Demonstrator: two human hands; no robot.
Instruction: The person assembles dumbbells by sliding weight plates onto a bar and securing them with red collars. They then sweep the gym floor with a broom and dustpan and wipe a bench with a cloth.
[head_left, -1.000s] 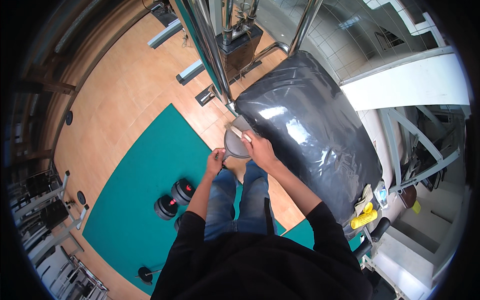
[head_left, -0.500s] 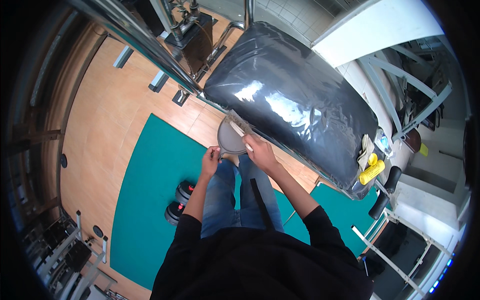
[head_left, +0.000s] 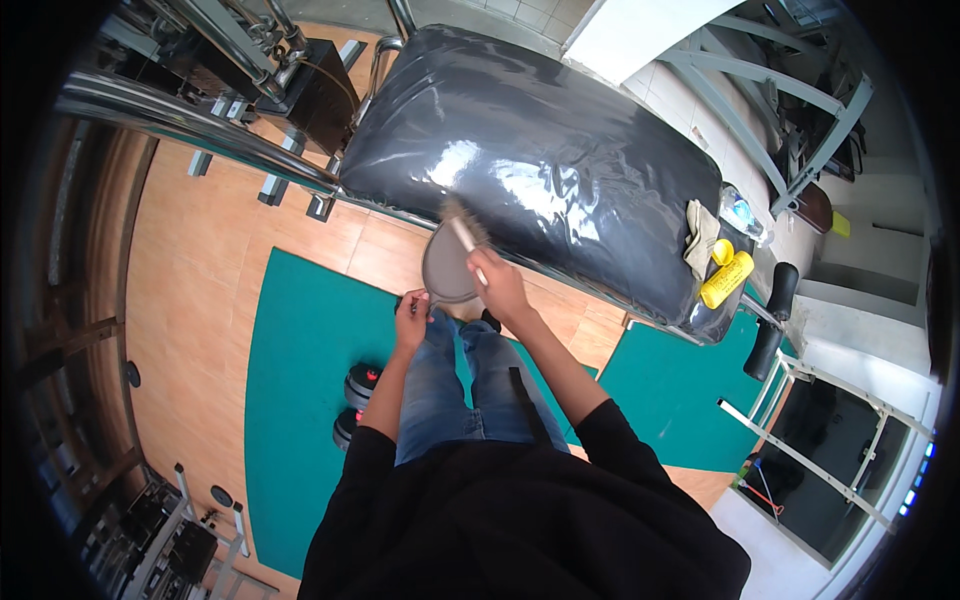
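Observation:
A grey dustpan (head_left: 446,266) with a rounded edge is held out in front of my legs, beside the padded bench. My left hand (head_left: 413,316) is closed at its near left corner; the fingers partly hide the grip. In my right hand (head_left: 500,287) is a hand brush (head_left: 464,230) with a pale handle. The brush is tilted over the pan's far right side, its brownish bristles by the edge of the black bench (head_left: 540,150), which looks wrapped in shiny plastic.
On the bench's right end lie a yellow bottle (head_left: 727,280), a beige cloth (head_left: 701,238) and a clear plastic bottle (head_left: 741,213). Dumbbells (head_left: 361,384) rest on the green mat (head_left: 300,400) left of my legs. A chrome gym frame (head_left: 200,125) stands at the far left.
My view has shifted, with the bench now further left and up in it. The brush has moved up, its bristles now overlapping the bench edge. Both hands keep their hold.

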